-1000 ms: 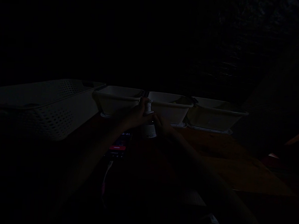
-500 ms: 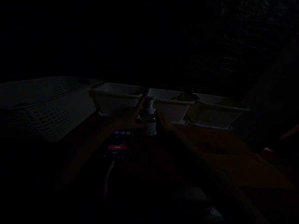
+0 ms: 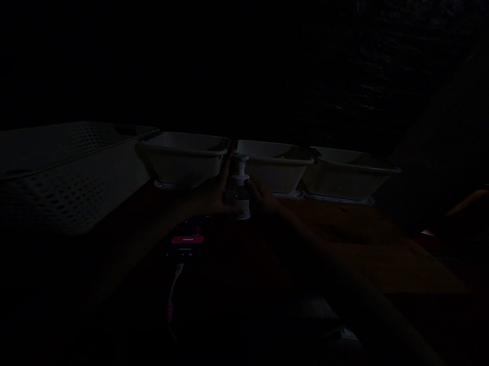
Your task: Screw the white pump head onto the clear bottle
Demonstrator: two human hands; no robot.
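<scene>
The scene is very dark. A clear pump bottle (image 3: 240, 194) with a white pump head and a pale label stands upright in the middle. My left hand (image 3: 214, 195) grips it from the left, its thumb across the lower front and its fingers up the far side. Against the bottle's right side rests my right hand (image 3: 264, 199), fingers curved round it; the fingertips are lost in shadow. Below my left wrist a lit phone (image 3: 188, 240) with a red button lies on the table, a white cable (image 3: 175, 281) plugged into its near end.
Three pale tubs stand in a row behind the hands: a left tub (image 3: 187, 166), a middle tub (image 3: 276, 171) and a right tub (image 3: 346, 178). A large perforated basket (image 3: 116, 169) fills the left side. Another person's arm (image 3: 467, 203) shows at far right above the wooden table (image 3: 388, 263).
The view has shifted slightly, so most things sit a little further left. The bottle stays between both hands. My left forearm now covers the phone's timer digits.
</scene>
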